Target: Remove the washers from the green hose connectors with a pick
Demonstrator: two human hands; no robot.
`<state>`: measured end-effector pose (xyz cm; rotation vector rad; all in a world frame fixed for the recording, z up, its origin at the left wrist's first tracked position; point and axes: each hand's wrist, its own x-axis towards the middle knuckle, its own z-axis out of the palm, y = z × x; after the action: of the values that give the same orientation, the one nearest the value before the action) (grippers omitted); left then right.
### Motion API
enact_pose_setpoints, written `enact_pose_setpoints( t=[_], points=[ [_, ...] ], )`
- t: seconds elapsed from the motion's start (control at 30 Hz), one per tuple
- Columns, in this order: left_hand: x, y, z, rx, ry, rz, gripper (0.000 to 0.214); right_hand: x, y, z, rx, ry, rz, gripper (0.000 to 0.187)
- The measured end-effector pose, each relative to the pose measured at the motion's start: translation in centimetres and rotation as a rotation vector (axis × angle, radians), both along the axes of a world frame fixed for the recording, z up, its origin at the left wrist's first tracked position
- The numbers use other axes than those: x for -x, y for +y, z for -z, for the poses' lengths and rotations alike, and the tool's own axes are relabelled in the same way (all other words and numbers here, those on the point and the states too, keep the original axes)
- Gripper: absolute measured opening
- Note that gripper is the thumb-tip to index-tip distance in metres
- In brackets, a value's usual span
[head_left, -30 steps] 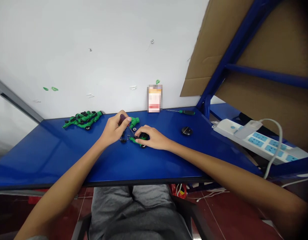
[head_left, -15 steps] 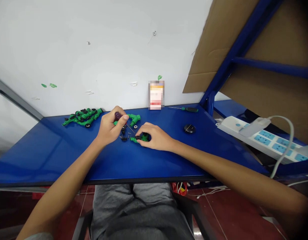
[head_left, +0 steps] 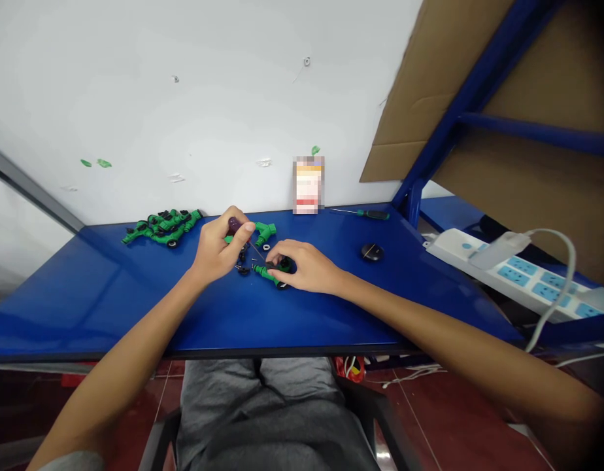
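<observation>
My left hand [head_left: 221, 245] is closed around the dark purple handle of a screwdriver [head_left: 234, 225]. Its thin shaft slants down to the right, the tip reaching a green plastic pipe fitting [head_left: 267, 275] with black parts. Over that fitting curls my right hand [head_left: 302, 265], thumb and fingers gripping its black part and hiding some of it. Between the hands lie small black parts [head_left: 242, 269] and tiny screws. Just behind them are another green fitting [head_left: 266, 233] and a small white ring [head_left: 266, 247].
Several green fittings with black parts [head_left: 165, 227] are heaped at the back left. A second screwdriver [head_left: 373, 214] lies at the back right, near a round black object [head_left: 372, 252]. A white power strip [head_left: 532, 275] sits on the right. A blurred box [head_left: 308, 185] stands against the wall.
The green fitting under my right hand has turned, so more of its lower end shows. My left hand keeps the screwdriver in nearly the same place.
</observation>
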<state>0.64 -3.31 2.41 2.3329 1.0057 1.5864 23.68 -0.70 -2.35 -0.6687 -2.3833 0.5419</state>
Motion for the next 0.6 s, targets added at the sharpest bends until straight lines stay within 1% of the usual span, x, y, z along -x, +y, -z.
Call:
enact_pose_setpoints(
  t=[0.07, 0.13, 0.23, 0.3, 0.37, 0.47, 0.53, 0.57, 0.6],
  points=[
    [0.0, 0.0, -0.1, -0.001, -0.009, -0.027, 0.039, 0.1, 0.0, -0.1, 0.027, 0.024, 0.004, 0.01],
    [0.2, 0.1, -0.1, -0.016, -0.032, -0.068, 0.039, 0.0, 0.3, -0.2, 0.018, 0.044, 0.023, 0.011],
    [0.7, 0.7, 0.1, -0.098, -0.141, -0.192, 0.038, -0.5, 1.1, -0.2, -0.036, 0.08, 0.093, 0.015],
    [1.2, 1.3, 0.2, -0.175, -0.225, -0.278, 0.037, -0.8, 2.0, -0.2, -0.061, 0.06, 0.144, 0.011],
    [1.8, 1.8, 0.3, -0.219, -0.22, -0.335, 0.037, -0.7, 2.9, -0.3, -0.037, 0.03, 0.172, 0.01],
    [2.7, 2.5, 0.2, -0.226, -0.163, -0.383, 0.038, 0.8, 3.8, -1.0, 0.041, 0.01, 0.187, 0.017],
    [3.0, 2.7, 0.3, -0.219, -0.144, -0.411, 0.039, 2.2, 4.1, -1.7, 0.07, -0.002, 0.159, 0.02],
    [3.2, 2.8, 0.3, -0.209, -0.138, -0.422, 0.039, 2.8, 4.1, -2.1, 0.086, 0.009, 0.144, 0.025],
    [3.2, 2.8, 0.4, -0.195, -0.134, -0.43, 0.04, 3.3, 4.2, -2.5, 0.101, 0.002, 0.117, 0.034]
  ],
)
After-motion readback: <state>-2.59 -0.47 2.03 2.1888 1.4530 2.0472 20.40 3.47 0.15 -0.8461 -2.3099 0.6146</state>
